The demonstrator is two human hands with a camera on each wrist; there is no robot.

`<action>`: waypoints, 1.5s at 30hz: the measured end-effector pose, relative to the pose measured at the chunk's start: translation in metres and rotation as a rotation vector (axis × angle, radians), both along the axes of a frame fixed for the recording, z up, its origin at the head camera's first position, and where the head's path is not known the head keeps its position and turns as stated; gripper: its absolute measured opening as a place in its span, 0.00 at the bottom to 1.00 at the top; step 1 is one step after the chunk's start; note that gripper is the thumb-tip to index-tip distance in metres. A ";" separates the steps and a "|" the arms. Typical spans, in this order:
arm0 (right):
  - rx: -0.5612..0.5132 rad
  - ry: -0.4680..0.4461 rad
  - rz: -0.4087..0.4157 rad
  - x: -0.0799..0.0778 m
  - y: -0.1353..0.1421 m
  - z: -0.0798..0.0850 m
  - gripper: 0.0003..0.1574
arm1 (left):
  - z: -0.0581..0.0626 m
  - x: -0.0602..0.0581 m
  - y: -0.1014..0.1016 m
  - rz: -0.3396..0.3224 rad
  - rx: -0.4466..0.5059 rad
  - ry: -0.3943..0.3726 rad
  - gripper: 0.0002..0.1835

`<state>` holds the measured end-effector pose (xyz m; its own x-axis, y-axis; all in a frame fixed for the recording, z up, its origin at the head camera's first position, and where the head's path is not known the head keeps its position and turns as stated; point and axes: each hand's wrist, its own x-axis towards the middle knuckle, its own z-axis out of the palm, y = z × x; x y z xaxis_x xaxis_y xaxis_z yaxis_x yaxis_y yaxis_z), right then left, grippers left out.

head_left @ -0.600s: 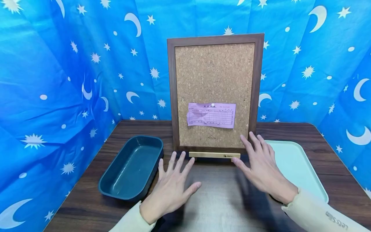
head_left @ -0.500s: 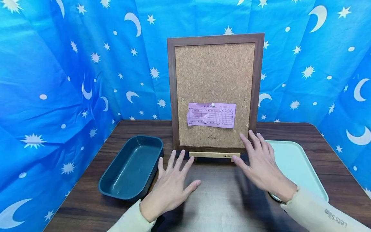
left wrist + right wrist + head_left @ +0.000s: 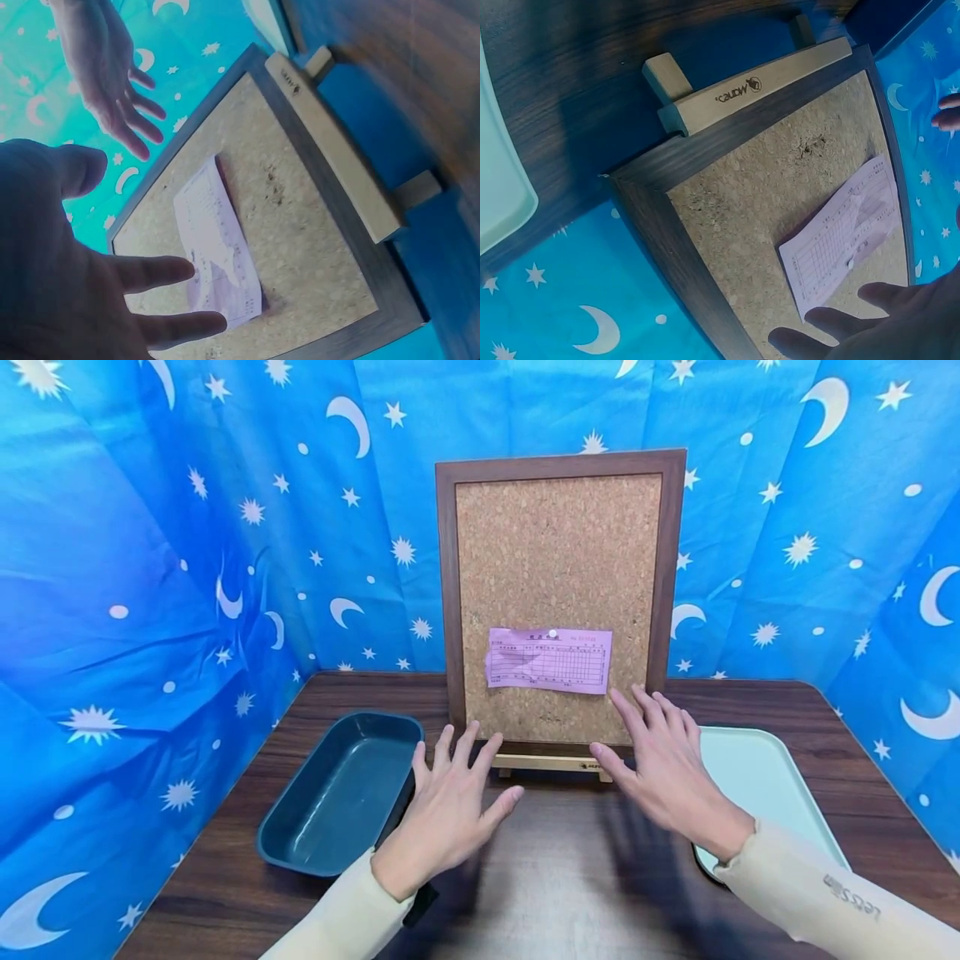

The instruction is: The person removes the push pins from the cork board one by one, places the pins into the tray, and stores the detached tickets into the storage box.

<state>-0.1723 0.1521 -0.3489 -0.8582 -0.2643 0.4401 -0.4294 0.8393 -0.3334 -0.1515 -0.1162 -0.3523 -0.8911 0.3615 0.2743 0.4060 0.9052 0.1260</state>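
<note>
A framed cork board [image 3: 558,552] stands upright on a small wooden stand [image 3: 546,763]. A white pushpin [image 3: 552,633] fixes a pink printed slip [image 3: 549,662] to its lower half by the top edge. My left hand [image 3: 450,802] hovers before the board's lower left corner with fingers spread, holding nothing. Opposite it my right hand [image 3: 667,764] is spread before the lower right corner, its fingers overlapping the frame in the head view. The left wrist view shows two left fingers [image 3: 157,274] in front of the slip; the right wrist view shows right fingertips [image 3: 840,322] near it.
A dark teal rectangular tub [image 3: 341,797] sits left of the board, beside my left hand. To the right lies a pale mint tray [image 3: 765,785], partly behind my right forearm. Blue cloth [image 3: 750,527] with moons and stars surrounds the dark wooden table [image 3: 555,877].
Both hands have moved a little upward and nearer the board, the right one also slightly left. The slip, tub and tray stay where they were.
</note>
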 end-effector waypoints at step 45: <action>-0.228 0.142 0.032 -0.071 -0.033 0.044 0.23 | 0.023 -0.094 0.013 0.086 0.405 0.234 0.15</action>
